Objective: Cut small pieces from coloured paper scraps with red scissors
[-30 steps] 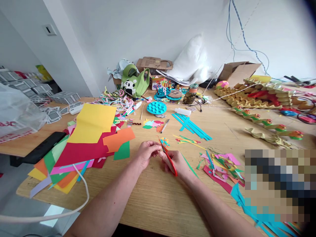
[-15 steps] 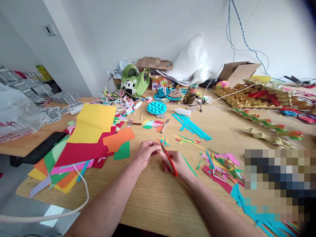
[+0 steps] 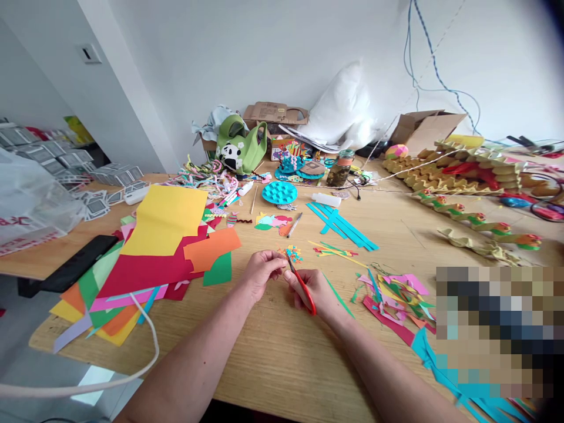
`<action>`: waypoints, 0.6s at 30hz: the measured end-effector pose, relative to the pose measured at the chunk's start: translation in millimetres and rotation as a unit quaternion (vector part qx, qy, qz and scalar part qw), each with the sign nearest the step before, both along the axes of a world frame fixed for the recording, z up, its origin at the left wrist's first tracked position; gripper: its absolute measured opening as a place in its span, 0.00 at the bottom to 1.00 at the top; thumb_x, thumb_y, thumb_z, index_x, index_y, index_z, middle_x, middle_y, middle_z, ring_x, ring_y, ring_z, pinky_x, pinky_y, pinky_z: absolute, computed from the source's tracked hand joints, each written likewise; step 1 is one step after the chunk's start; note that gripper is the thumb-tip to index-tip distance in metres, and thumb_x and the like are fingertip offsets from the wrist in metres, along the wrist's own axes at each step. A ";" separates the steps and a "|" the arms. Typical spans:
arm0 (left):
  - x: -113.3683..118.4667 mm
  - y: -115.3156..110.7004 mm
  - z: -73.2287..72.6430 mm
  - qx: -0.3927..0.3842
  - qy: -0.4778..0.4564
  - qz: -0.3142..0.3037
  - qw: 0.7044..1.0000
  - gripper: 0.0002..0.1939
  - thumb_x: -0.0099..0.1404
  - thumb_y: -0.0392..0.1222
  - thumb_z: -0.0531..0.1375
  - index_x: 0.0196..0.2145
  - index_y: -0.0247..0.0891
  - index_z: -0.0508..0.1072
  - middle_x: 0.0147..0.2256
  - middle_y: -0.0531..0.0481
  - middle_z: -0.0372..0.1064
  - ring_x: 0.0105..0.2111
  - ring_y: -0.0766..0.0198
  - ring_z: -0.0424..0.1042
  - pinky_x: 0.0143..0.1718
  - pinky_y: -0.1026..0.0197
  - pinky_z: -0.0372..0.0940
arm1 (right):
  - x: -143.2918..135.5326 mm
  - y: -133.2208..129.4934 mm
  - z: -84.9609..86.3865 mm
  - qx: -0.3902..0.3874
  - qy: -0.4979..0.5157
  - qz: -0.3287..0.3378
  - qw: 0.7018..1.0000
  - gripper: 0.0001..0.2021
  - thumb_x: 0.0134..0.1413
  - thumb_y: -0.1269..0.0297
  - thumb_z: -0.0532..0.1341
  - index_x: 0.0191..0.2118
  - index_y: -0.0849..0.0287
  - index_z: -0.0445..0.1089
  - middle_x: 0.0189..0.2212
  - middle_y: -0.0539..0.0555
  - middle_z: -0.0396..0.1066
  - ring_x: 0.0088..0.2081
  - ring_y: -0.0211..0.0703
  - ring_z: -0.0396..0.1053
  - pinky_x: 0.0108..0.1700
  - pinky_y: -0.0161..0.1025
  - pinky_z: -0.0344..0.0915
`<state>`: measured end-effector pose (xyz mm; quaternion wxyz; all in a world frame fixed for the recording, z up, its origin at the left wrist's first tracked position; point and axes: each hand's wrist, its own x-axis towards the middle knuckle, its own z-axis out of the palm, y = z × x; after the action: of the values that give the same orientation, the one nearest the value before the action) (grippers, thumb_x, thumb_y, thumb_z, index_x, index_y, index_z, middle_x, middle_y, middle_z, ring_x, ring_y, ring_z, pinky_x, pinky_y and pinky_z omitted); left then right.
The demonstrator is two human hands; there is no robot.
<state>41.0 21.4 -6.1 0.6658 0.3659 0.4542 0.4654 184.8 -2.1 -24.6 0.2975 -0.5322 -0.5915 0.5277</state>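
My right hand (image 3: 315, 288) is closed on a pair of red-handled scissors (image 3: 306, 288), with their blades pointing away from me and up to the left. Beside the blades, my left hand (image 3: 264, 273) is closed in a pinch, its fingertips almost at the scissors; whatever it pinches is too small to make out. A small heap of cut paper bits (image 3: 294, 254) in orange, blue and yellow lies just beyond the blades. Thin paper strips (image 3: 337, 251) rest to the right of the heap. One green paper strip (image 3: 335, 292) runs along my right wrist.
Coloured paper sheets (image 3: 165, 220) are piled on the left, with a white cable crossing below. Blue strips (image 3: 341, 225), a pen (image 3: 295, 225) and a white bottle (image 3: 326, 200) lie ahead. Paper scraps (image 3: 403, 296) and egg-carton pieces (image 3: 476, 170) occupy the right.
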 end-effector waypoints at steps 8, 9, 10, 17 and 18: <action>0.4 0.8 -1.8 0.012 0.006 0.011 1.000 0.09 0.43 0.40 0.66 0.21 0.33 0.71 0.18 0.55 0.63 0.19 0.72 0.59 0.22 0.66 0.51 | -0.2 -1.2 2.7 0.008 -0.015 0.014 1.000 0.29 0.52 0.37 0.56 0.17 0.60 0.61 0.09 0.49 0.63 0.11 0.30 0.52 0.15 0.29 0.49; 0.5 1.0 -2.0 0.014 0.007 0.015 1.000 0.09 0.43 0.40 0.66 0.22 0.33 0.71 0.18 0.55 0.63 0.19 0.72 0.60 0.22 0.66 0.52 | -0.2 -1.4 3.3 0.008 -0.017 0.016 1.000 0.29 0.52 0.37 0.56 0.17 0.60 0.61 0.09 0.49 0.63 0.11 0.30 0.53 0.15 0.29 0.49; 0.5 1.1 -2.1 0.014 0.008 0.020 1.000 0.09 0.43 0.39 0.66 0.22 0.33 0.71 0.18 0.55 0.64 0.19 0.72 0.60 0.22 0.66 0.52 | -0.3 -1.6 3.9 0.007 -0.018 0.019 1.000 0.29 0.52 0.37 0.56 0.17 0.60 0.62 0.09 0.50 0.63 0.11 0.30 0.53 0.15 0.29 0.49; 0.7 1.5 -1.2 0.011 0.012 0.038 0.999 0.09 0.42 0.39 0.66 0.22 0.34 0.72 0.18 0.55 0.64 0.19 0.72 0.60 0.22 0.66 0.52 | -1.2 -3.1 5.9 -0.005 -0.018 0.023 1.000 0.29 0.52 0.37 0.55 0.17 0.60 0.62 0.09 0.49 0.63 0.11 0.30 0.53 0.15 0.28 0.49; 0.5 1.7 -1.4 0.011 0.012 0.038 0.999 0.08 0.42 0.39 0.66 0.22 0.34 0.72 0.18 0.55 0.64 0.19 0.72 0.59 0.22 0.67 0.52 | -1.0 -3.2 5.7 -0.007 -0.019 0.022 1.000 0.29 0.52 0.37 0.56 0.17 0.60 0.62 0.09 0.49 0.63 0.11 0.30 0.53 0.15 0.28 0.49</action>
<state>41.5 23.1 -7.5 0.6382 0.3615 0.4703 0.4908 183.8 -5.3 -19.0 0.2710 -0.5307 -0.6049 0.5283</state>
